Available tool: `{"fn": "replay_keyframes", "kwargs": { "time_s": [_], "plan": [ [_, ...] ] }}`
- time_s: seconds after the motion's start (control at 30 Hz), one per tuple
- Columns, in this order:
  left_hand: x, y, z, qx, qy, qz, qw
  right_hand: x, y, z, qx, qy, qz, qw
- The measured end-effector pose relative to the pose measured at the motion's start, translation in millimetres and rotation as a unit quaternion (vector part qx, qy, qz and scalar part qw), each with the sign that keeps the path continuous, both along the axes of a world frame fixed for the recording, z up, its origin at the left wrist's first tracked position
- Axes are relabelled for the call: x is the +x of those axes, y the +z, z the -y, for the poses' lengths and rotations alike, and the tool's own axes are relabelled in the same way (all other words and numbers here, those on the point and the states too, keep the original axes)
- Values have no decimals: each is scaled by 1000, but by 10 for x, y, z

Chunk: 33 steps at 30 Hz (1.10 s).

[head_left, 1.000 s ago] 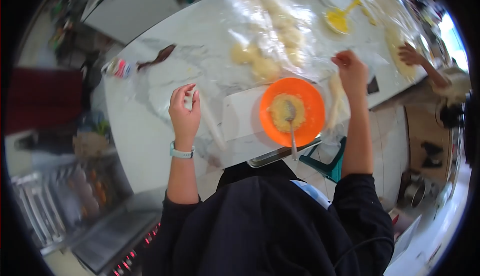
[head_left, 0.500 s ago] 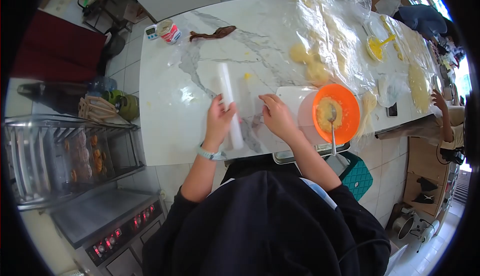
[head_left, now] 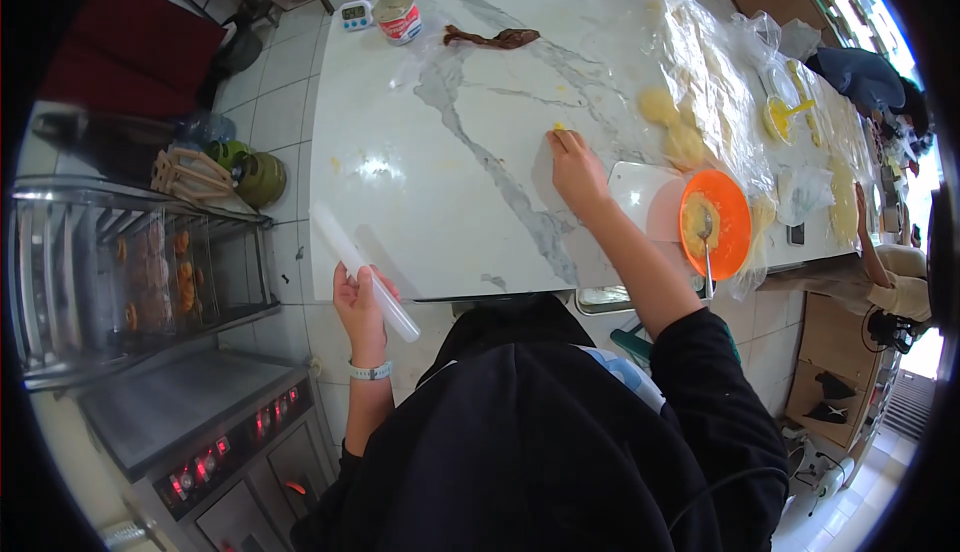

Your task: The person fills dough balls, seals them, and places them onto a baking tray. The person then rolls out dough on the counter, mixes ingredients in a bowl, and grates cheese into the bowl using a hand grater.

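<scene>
My left hand (head_left: pixel 362 302) grips a white rolling pin (head_left: pixel 352 260) near its lower part, at the front left edge of the marble-patterned table (head_left: pixel 400 202). The pin slants, its near end past the table edge. My right hand (head_left: pixel 578 172) rests on the tabletop with its fingers pressed together beside a small yellow bit (head_left: pixel 559 127); what they hold, if anything, is hidden. Right of that hand lies a white board (head_left: pixel 630 180), and an orange bowl (head_left: pixel 738 224) holds yellow filling (head_left: pixel 697 220) and a spoon (head_left: pixel 708 257).
Dough pieces (head_left: pixel 684 146) lie under clear plastic at the right. A can (head_left: pixel 397 20), a timer (head_left: pixel 355 16) and a brown cloth-like item (head_left: pixel 495 39) stand or lie at the back. Another person's arm (head_left: pixel 868 242) is at far right. An oven (head_left: pixel 230 442) stands lower left.
My left hand has taken hold of the rolling pin and moved it left to the table's edge. My right hand has come from the right side to the tabletop's middle. The view has shifted.
</scene>
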<state>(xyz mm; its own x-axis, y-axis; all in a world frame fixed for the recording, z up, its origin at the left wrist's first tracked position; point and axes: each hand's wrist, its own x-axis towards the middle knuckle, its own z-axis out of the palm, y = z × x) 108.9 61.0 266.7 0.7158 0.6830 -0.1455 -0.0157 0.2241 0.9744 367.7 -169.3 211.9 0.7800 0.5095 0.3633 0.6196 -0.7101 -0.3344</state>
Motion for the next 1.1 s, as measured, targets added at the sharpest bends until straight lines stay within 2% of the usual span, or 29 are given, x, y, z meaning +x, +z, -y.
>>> {"fn": "replay_keyframes", "kwargs": {
  "time_s": [0.03, 0.1, 0.13, 0.17, 0.2, 0.23, 0.27, 0.3, 0.33, 0.37, 0.43, 0.47, 0.53, 0.6, 0.67, 0.7, 0.73, 0.77, 0.8, 0.83, 0.9, 0.93, 0.97, 1.03, 1.07, 1.1],
  "plan": [
    [-51, -3, -23, -11, 10, -5, 1000, -35, 92, 20, -2, 1, -1, 1000],
    [-145, -46, -102, -16, 15, 10, 1000, -103, 338, 62, -28, 49, -131, 990],
    [-182, -56, -133, -18, 21, 26, 999, -175, 470, -18, -33, 56, -130, 989],
    [-214, -44, -144, -20, 29, 26, 999, -301, 592, -157, 80, 65, -208, 973],
    [-204, 35, -138, -68, 52, 27, 996, -432, 643, -324, 191, 71, -283, 937],
    [-213, 94, -160, -117, 74, 28, 990, -583, 559, -523, 212, 94, -206, 951],
    [-249, 115, -213, -121, 79, 26, 989, -684, 292, -699, 138, 91, -258, 952],
    [-285, 128, -280, -151, 88, 25, 984, -888, 47, -836, 44, 125, -116, 984],
    [-311, 137, -368, -180, 94, 27, 979, -1095, -90, -916, -49, 155, 32, 986],
    [-384, 146, -472, -180, 96, 28, 979, -1180, -24, -862, -48, 157, 33, 986],
    [-589, 146, -635, -179, 103, 43, 977, -1222, 210, -635, -85, 176, -76, 978],
    [-624, 138, -702, -182, 102, 46, 977, -1128, 234, -740, -88, 175, -74, 978],
    [-743, 143, -824, -170, 98, 39, 980, -919, 206, -1116, -75, 69, -3, 995],
    [-729, 115, -884, -187, 95, 46, 977, -1023, 125, -1468, -104, 50, 20, 993],
    [-744, 89, -976, -198, 87, 58, 975, -1455, 140, -1505, -162, 186, 7, 969],
    [-782, 39, -1018, -198, 78, 60, 975, -1596, 201, -1280, -119, 211, -65, 968],
    [-815, 10, -1050, -198, 70, 58, 976, -1486, 203, -1058, -120, 206, -62, 969],
    [-825, 11, -1074, -199, 66, 59, 976, -1360, 182, -821, -141, 144, -58, 978],
    [-840, 21, -1085, -146, 56, 35, 987, -1268, 152, -725, -161, 83, -55, 982],
    [-855, 43, -1092, -92, 47, 9, 995, -1074, 113, -834, -160, 82, -56, 982],
    [-725, 287, -943, -131, 60, -23, 989, -705, 22, -1152, -123, -99, 10, 987],
    [-668, 363, -839, -170, 75, -48, 981, -825, 6, -1272, -125, -98, 7, 987],
    [-678, 344, -787, -168, 74, -50, 982, -1019, 5, -1456, -135, -20, -4, 991],
    [-584, 251, -763, -96, -56, -65, 992, -1289, 74, -1699, -144, 130, -11, 981],
    [-544, 232, -712, -94, -61, -63, 992, -1444, 101, -1587, -33, 192, -115, 974],
    [-472, 208, -640, 27, -140, -122, 982, -1436, 74, -1456, 86, 236, -302, 920]
  ]
}}
